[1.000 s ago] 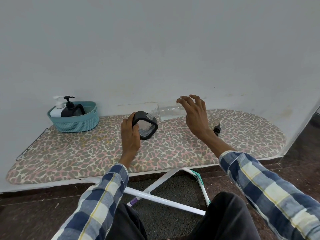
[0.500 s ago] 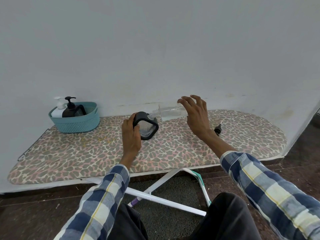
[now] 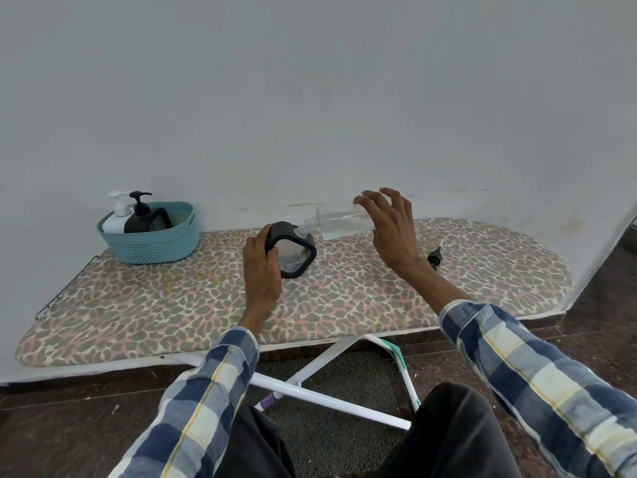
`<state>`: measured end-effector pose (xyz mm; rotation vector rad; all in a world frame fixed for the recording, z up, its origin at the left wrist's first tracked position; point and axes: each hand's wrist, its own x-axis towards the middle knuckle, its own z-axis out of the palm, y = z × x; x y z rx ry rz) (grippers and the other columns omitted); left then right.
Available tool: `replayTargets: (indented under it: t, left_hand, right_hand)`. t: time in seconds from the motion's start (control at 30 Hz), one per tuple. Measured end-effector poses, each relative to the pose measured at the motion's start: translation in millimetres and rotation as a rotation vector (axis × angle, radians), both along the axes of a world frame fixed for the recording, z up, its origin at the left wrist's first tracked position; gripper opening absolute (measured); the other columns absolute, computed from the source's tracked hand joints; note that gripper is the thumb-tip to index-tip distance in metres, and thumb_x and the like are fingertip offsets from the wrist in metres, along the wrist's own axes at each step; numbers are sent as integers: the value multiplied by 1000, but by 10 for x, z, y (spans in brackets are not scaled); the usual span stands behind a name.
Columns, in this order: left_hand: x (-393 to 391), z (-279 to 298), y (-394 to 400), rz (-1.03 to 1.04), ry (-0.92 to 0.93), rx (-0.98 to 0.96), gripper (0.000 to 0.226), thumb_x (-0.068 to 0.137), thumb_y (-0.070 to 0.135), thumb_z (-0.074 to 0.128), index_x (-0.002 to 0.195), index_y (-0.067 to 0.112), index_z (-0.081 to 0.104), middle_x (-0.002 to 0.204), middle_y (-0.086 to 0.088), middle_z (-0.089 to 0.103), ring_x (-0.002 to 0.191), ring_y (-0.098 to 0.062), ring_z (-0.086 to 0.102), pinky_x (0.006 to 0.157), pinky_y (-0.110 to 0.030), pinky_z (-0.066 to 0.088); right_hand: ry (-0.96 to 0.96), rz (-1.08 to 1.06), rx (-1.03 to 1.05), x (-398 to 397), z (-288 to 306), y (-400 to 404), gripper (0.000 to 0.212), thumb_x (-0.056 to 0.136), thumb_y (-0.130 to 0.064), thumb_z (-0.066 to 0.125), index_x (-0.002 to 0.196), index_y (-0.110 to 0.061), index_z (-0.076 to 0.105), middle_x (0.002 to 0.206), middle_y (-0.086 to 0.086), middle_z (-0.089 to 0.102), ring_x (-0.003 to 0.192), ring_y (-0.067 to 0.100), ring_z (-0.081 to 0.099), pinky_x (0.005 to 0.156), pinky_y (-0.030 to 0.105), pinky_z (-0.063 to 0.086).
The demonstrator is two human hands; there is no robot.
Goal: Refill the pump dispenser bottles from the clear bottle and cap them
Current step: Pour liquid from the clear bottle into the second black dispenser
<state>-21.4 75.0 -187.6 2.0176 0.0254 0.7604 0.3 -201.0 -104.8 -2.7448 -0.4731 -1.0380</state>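
Note:
My left hand (image 3: 261, 267) grips a black-framed dispenser bottle (image 3: 295, 251) standing on the ironing board (image 3: 172, 305), its pump off. My right hand (image 3: 391, 225) holds the clear bottle (image 3: 339, 222) tipped nearly level, its neck touching the dispenser's opening at the top. A little clear liquid lies along the clear bottle's lower side. A black pump head (image 3: 435, 257) with its tube lies on the board right of my right wrist.
A teal basket (image 3: 155, 243) stands at the board's back left, holding a white pump bottle (image 3: 116, 215) and a black pump bottle (image 3: 143, 215). The wall runs close behind the board. The board's white legs (image 3: 310, 384) cross in front of my knees.
Both hands and the bottles hold almost the same pose; the clear bottle stays tipped into the dispenser's opening.

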Motion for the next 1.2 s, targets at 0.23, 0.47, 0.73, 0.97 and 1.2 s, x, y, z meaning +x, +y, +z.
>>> replayTargets:
  t: [0.23,0.47,0.73,0.97,1.2]
  left_hand:
    - [-10,8,2,-4,-9,7,54,105,31,40,158,20,48,133,2,49,123,-18,47,104,-33,37]
    - [-2,-4,3,-1,-2,8,51,108,28,42,158,22,47,133,7,46,122,-12,44,104,-29,33]
    - [-1,2,4,-3,-3,9,53,106,30,41,158,21,47,135,5,47,125,-16,45,106,-31,35]
    - [-16,7,-1,5,-2,19,50,108,27,42,158,21,47,134,8,45,123,-11,43,104,-29,32]
    - [-8,7,8,-4,-7,8,49,109,23,45,158,20,48,137,0,50,124,-15,45,104,-30,33]
  right_hand:
    - [1,-2,-2,7,-1,0,94,64,27,56,139,-28,54,148,-4,54,144,32,41,112,48,38]
    - [-6,-2,-2,8,9,-2,93,64,27,55,139,-28,54,148,-4,54,143,32,41,111,48,38]
    - [-4,0,-3,9,9,-2,94,64,27,55,140,-28,53,148,-4,54,144,32,41,112,48,38]
    - [-14,6,-6,-7,25,-4,93,64,27,53,139,-27,54,147,-3,55,143,33,41,112,48,37]
    - [-6,0,-8,1,29,5,92,64,27,55,139,-27,54,148,-4,55,143,33,41,112,48,38]
